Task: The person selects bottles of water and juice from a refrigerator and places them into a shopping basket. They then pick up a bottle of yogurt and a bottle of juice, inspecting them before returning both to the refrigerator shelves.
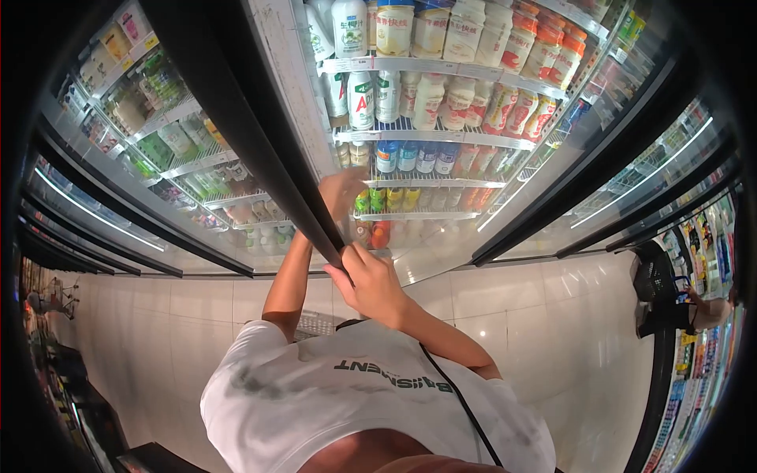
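Observation:
My right hand (369, 282) is closed around the lower end of the black-framed fridge door (268, 150), its thumb along the frame. Smeared by motion, my left hand (342, 191) is at the door's inner side, close to the lower shelves; part of that forearm passes behind the frame. Near its fingertips stand green and yellow bottles (386, 199). Above them is a row of blue-labelled bottles (406, 156), then white bottles and cartons (361, 99). A red-orange item (381, 234) lies low down, near my right hand.
More glass fridge doors (118, 185) line the left, and another door (599, 158) stands to the right. Pale floor tiles (544, 339) spread behind me. A person in dark clothes (662, 296) is at the far right, by stocked shelves (702, 378).

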Motion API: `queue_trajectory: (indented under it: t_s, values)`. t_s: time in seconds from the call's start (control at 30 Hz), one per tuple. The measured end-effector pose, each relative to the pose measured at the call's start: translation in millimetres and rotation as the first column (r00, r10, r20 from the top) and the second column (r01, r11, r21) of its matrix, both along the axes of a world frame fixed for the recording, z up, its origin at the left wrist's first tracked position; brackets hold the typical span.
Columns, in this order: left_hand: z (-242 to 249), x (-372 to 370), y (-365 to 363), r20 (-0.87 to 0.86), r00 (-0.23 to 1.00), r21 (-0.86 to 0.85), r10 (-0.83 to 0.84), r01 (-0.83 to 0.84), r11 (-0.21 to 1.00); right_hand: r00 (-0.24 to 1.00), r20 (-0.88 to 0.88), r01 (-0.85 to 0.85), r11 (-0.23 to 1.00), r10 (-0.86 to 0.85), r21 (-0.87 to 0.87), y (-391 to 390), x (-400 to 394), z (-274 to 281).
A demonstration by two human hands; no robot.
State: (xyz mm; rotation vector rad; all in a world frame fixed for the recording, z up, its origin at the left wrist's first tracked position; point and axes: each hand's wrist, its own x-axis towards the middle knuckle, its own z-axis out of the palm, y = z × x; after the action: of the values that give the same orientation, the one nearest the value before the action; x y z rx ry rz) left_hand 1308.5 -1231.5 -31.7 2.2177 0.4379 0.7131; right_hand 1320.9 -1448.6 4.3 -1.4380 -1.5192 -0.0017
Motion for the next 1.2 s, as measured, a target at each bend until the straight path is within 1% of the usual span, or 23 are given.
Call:
queue_trajectory:
  t_s: [0.07, 0.13, 0.2, 0.23, 0.27, 0.3, 0.37, 0.4, 0.47, 0.57, 0.6, 0.63, 0.67, 0.7, 0.73, 0.77, 0.8, 0.87, 0.93, 0.97, 1.03, 1.07, 1.2]
  values:
    - [-21.6, -59.2, 2.6, -0.012, 0.995, -0.04, -0.097, 0.097, 0.994, 1.0, -0.012, -0.029, 0.999, 0.028, -0.017, 5.4, 4.2, 3.2]
    - [-15.2, -113.6, -14.3, 0.032, 0.997, -0.315, 0.065, -0.052, 0.948, 0.999, -0.035, -0.035, 0.999, 0.037, 0.038, 15.1, 7.6, 3.1]
    - [-6.4, -151.9, -34.6, 0.07, 0.945, -0.484, 0.32, -0.248, 0.839, 0.998, -0.033, -0.059, 0.997, 0.061, 0.044, 24.0, 13.3, -1.8]
    - [0.8, -168.9, -44.0, 0.124, 0.894, -0.451, 0.432, -0.337, 0.827, 0.996, -0.009, -0.087, 0.996, 0.087, -0.018, 27.7, 17.6, -6.5]
    - [10.8, -183.4, -56.9, 0.178, 0.825, -0.42, 0.536, -0.429, 0.8, 0.996, -0.013, -0.088, 0.996, 0.087, -0.029, 29.5, 20.5, -6.8]
    - [28.1, -192.8, -74.3, 0.267, 0.758, -0.424, 0.595, -0.462, 0.779, 0.996, -0.015, -0.09, 0.995, 0.09, -0.039, 31.4, 23.3, -6.9]
    - [68.7, -206.2, -112.8, 0.433, 0.626, -0.381, 0.648, -0.525, 0.761, 0.997, 0.001, -0.071, 0.997, 0.071, -0.04, 31.9, 31.1, -7.5]
    - [88.8, -211.2, -134.1, 0.506, 0.572, -0.334, 0.645, -0.559, 0.759, 0.993, -0.055, -0.104, 0.995, 0.103, -0.009, 29.1, 36.8, -3.8]
    - [131.0, -212.3, -180.7, 0.634, 0.503, -0.143, 0.588, -0.671, 0.728, 0.971, -0.17, -0.16, 0.986, 0.166, 0.05, 17.3, 51.7, 17.3]
    - [183.6, -214.5, -233.1, 0.786, 0.559, 0.24, 0.262, -0.668, 0.705, 0.956, -0.265, -0.095, 0.989, 0.123, 0.115, -13.5, 83.2, 66.0]
    - [202.2, -212.4, -245.8, 0.806, 0.573, 0.343, 0.147, -0.655, 0.673, 0.855, -0.46, -0.186, 0.969, 0.241, 0.162, -32.5, 92.1, 90.3]
    - [217.8, -215.5, -259.6, 0.79, 0.601, 0.391, 0.121, -0.647, 0.655, 0.874, -0.384, -0.16, 0.923, 0.298, 0.351, -43.4, 102.2, 104.7]
    - [240.2, -217.2, -270.2, 0.715, 0.696, 0.498, 0.063, -0.57, 0.654, 0.853, -0.44, -0.071, 0.897, 0.282, 0.437, -59.6, 101.4, 126.4]
    - [262.7, -218.9, -280.6, 0.626, 0.78, 0.592, 0.002, -0.477, 0.65, 0.861, -0.438, -0.007, 0.867, 0.258, 0.498, -77.1, 105.3, 145.8]
    - [282.1, -219.2, -287.6, 0.522, 0.852, 0.677, -0.05, -0.378, 0.631, 0.921, -0.282, -0.04, 0.784, 0.27, 0.62, -86.6, 117.8, 155.7]
    - [291.8, -219.7, -295.8, 0.434, 0.896, 0.741, -0.092, -0.297, 0.602, 0.903, -0.112, -0.241, 0.705, 0.414, 0.667, -103.6, 145.0, 165.9]
    - [297.7, -219.1, -303.4, 0.373, 0.92, 0.783, -0.122, -0.241, 0.573, 0.875, -0.016, -0.343, 0.643, 0.484, 0.685, -119.9, 160.6, 176.4]
    - [300.1, -218.6, -315.9, 0.289, 0.943, 0.833, -0.163, -0.164, 0.528, 0.797, 0.162, -0.567, 0.627, 0.582, 0.535, -154.1, 171.3, 206.1]
    - [299.2, -223.2, -325.0, 0.24, 0.953, 0.862, -0.185, -0.122, 0.492, 0.682, 0.287, -0.73, 0.647, 0.672, 0.219, -185.3, 168.3, 239.7]
    - [298.6, -225.6, -327.5, 0.224, 0.955, 0.871, -0.193, -0.108, 0.478, 0.624, 0.321, -0.767, 0.636, 0.712, 0.08, -197.1, 162.6, 253.0]
    - [298.7, -231.6, -331.1, 0.203, 0.958, 0.883, -0.204, -0.089, 0.461, 0.73, 0.375, -0.675, 0.685, 0.571, 0.273, -210.6, 153.5, 245.7]
    - [299.8, -235.7, -332.9, 0.197, 0.959, 0.887, -0.206, -0.084, 0.455, 0.744, 0.4, -0.661, 0.677, 0.535, 0.323, -215.0, 149.2, 243.9]
    - [300.1, -252.9, -338.0, 0.174, 0.963, 0.895, -0.205, -0.067, 0.441, 0.709, 0.459, -0.695, 0.64, 0.535, 0.328, -217.7, 125.4, 237.5]
